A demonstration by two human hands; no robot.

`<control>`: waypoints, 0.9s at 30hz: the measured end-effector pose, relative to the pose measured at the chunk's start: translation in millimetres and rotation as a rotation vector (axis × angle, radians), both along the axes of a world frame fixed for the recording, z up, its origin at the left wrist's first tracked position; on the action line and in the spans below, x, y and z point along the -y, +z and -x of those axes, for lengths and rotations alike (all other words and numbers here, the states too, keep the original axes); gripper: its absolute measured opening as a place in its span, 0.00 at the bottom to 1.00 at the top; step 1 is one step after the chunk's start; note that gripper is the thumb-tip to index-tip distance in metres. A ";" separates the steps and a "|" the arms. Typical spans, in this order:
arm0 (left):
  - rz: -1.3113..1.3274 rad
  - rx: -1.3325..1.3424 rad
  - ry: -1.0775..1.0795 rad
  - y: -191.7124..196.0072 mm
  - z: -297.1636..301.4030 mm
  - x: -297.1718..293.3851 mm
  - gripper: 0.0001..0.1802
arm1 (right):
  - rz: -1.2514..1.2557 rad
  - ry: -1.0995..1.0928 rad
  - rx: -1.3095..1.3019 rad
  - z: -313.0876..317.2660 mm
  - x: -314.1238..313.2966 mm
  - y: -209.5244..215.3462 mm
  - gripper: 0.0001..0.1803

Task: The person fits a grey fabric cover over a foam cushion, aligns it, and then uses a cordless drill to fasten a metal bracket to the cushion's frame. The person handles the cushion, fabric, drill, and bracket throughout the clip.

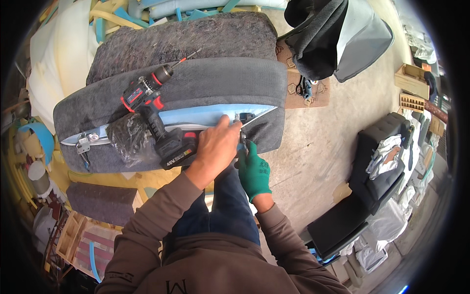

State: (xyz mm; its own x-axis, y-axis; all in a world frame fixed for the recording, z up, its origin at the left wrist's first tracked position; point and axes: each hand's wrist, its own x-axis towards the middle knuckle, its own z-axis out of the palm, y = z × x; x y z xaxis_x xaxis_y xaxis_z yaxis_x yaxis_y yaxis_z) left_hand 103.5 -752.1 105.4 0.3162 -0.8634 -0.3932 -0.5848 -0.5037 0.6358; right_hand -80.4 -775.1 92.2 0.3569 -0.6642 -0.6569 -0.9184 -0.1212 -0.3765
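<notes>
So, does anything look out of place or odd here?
Mainly the mismatch: the right grip wears a green glove, the left grip is bare. Also, the power drill lies loose across the gray upholstered piece, bit fitted.

1. Center: the bare left hand (pixel 217 148) has its fingers at the right end of a slit in a gray cushion (pixel 230 81); blue lining (pixel 191 116) shows inside.
2. Just right of center: the right hand (pixel 255 171), in a green glove, is near the left; its grip is partly hidden.
3. Left of center: a black-and-red drill (pixel 143 93) lies across the cushion, touching a crumpled plastic bag (pixel 129 139).
4. Center left: a metal bracket (pixel 84 145) sits at the slit's other end.
5. Upper right: scissors (pixel 300 88) lie on patterned carpet (pixel 293 101).
</notes>
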 end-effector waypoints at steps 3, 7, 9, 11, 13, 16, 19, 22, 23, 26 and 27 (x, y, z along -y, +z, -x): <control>0.013 -0.019 -0.002 -1.6 -1.0 0.7 0.20 | 0.006 0.020 -0.016 3.8 -3.6 -2.0 0.26; 0.008 -0.020 -0.004 -1.3 -0.5 0.8 0.20 | -0.014 0.068 0.003 8.0 9.8 3.1 0.25; 0.021 0.006 -0.019 -0.5 -0.3 0.7 0.19 | -0.091 -0.033 0.050 9.8 18.4 8.3 0.24; 0.033 0.044 -0.043 -0.2 -0.2 0.5 0.17 | -0.109 -0.036 0.023 7.8 19.6 10.8 0.25; 0.016 0.023 -0.036 -0.3 0.0 0.4 0.19 | -0.064 -0.009 -0.003 3.8 16.1 9.7 0.25; 0.009 0.032 -0.037 -1.2 1.2 0.1 0.21 | 0.018 0.047 -0.037 -0.4 10.8 4.4 0.25; 0.030 0.033 -0.034 -2.0 2.9 -0.7 0.21 | -0.024 -0.045 0.015 1.0 11.7 1.1 0.24; 0.049 0.043 -0.020 -2.1 5.2 -1.9 0.21 | -0.039 -0.139 0.121 1.5 11.7 0.5 0.22; 0.054 0.038 -0.023 -1.8 6.2 -2.5 0.22 | -0.023 -0.155 0.126 0.4 10.5 0.5 0.21; 0.080 0.069 -0.020 -1.3 8.9 -3.9 0.24 | 0.002 -0.194 0.141 -6.3 5.3 -1.1 0.19; 0.081 0.073 -0.025 -1.3 9.8 -4.3 0.24 | -0.007 -0.209 0.136 -8.2 4.0 -1.2 0.19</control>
